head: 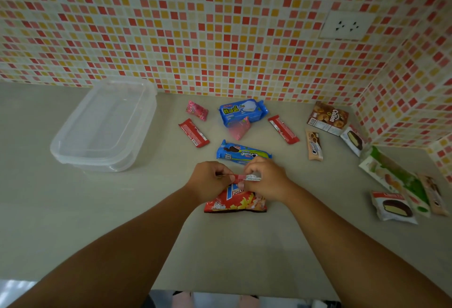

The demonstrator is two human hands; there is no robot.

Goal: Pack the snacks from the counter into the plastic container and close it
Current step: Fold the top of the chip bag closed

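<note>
A red potato-snack bag (238, 203) lies on the grey counter (122, 210) in front of me. My left hand (209, 180) and my right hand (265, 177) both pinch its top edge, fingers curled. A clear plastic container (105, 124) with its lid on sits at the back left, nothing visible inside. Scattered behind my hands are a blue Oreo pack (242, 152), a blue biscuit pack (242, 112), two red bars (194, 133) (283, 129) and two pink pouches (197, 110) (239, 128).
At the right lie a brown Collon box (327, 118), a beige Oreo bar (314, 145), two white cake packs (353, 140) (393, 207), a green-and-white bag (396, 178) and a beige bar (434, 194). Tiled walls bound the back and right; a wall socket (347, 25) is up right.
</note>
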